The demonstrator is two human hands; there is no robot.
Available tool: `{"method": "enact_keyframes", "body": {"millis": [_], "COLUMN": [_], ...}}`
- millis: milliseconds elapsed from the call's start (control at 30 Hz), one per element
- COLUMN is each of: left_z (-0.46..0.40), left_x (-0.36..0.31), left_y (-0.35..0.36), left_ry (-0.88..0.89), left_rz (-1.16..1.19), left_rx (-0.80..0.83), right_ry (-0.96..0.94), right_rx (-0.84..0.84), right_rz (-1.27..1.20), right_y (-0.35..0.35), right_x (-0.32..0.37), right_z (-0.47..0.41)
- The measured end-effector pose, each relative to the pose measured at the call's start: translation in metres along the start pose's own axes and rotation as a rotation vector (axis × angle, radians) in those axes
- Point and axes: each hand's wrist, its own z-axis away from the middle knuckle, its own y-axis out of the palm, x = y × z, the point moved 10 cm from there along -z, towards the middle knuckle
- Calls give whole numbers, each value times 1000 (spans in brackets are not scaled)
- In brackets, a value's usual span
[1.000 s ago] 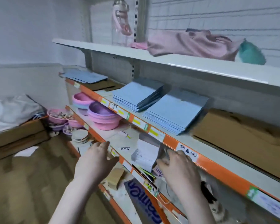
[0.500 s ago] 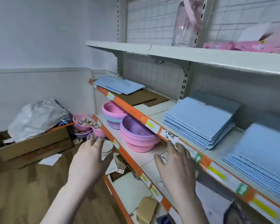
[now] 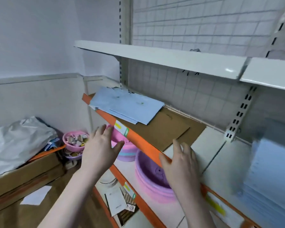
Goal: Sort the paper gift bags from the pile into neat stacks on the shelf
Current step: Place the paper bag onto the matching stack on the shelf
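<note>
**Both hands bare before the orange-edged shelf**

At the far left a crumpled grey plastic sheet point(image 3: 18, 143) lies over a cardboard box point(image 3: 25, 175) on the brown floor point(image 3: 10, 218), against a pale wall. A white paper slip point(image 3: 36, 197) lies on the floor beside the box. Behind it, in the corner, a small pink basin point(image 3: 75, 140) holds mixed small items.

The left hand point(image 3: 99, 153) hangs in front of the shelf's orange front edge, fingers spread and relaxed, grasping nothing. Above it, at the left end of the middle shelf point(image 3: 209, 145), a loose pile of light blue paper gift bags point(image 3: 127, 106) lies flat, its near corner overhanging the orange edge. It rests partly on brown cardboard sheets point(image 3: 164, 129) that cover the board toward the back grid wall.

On the lower shelf point(image 3: 127, 167), purple and pink basins point(image 3: 151, 180) sit nested under the orange edge. The right hand point(image 3: 181, 162) is released too, fingers straight, over the middle shelf's front edge. At the right edge a neat, blurred stack of blue bags point(image 3: 270, 175) stands on the same shelf. A white upper shelf point(image 3: 171, 58) spans above.
</note>
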Motion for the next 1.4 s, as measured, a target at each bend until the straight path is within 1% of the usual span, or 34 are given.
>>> {"method": "enact_keyframes", "body": {"millis": [133, 233, 400, 467, 567, 600, 700, 800, 900, 1033, 1200, 1400], "left_z": [-88, -156, -243, -267, -293, -301, -319, -327, -326, -332, -339, -343], "left_x": [24, 37, 40, 34, 26, 24, 23, 23, 20, 15, 16, 17], "left_y": [34, 59, 101, 115, 141, 150, 174, 192, 202, 199, 192, 191], "left_ry": [99, 211, 378, 420, 438, 446, 445, 440, 459, 401, 211, 195], "left_rz": [38, 75, 73, 86, 57, 44, 9, -26, -34, 115, 485, 707], "left_rx": [53, 95, 247, 309, 437, 465, 525, 570, 579, 530, 531, 468], "right_ry": [82, 188, 384, 425, 458, 472, 534, 565, 610, 587, 606, 677], "right_rx": [-41, -44, -45, -85, -160, -154, -25, 18, 75, 40, -2, -74], "right_rz": [41, 118, 151, 163, 201, 208, 259, 278, 266, 302, 211, -7], "right_y": [47, 72, 103, 110, 112, 116, 137, 147, 160, 164, 163, 151], "right_x": [23, 43, 67, 72, 77, 76, 67, 66, 59, 57, 52, 34], "right_z": [-45, -78, -125, -140, -158, -165, -180, -193, -197, -201, -203, -197]}}
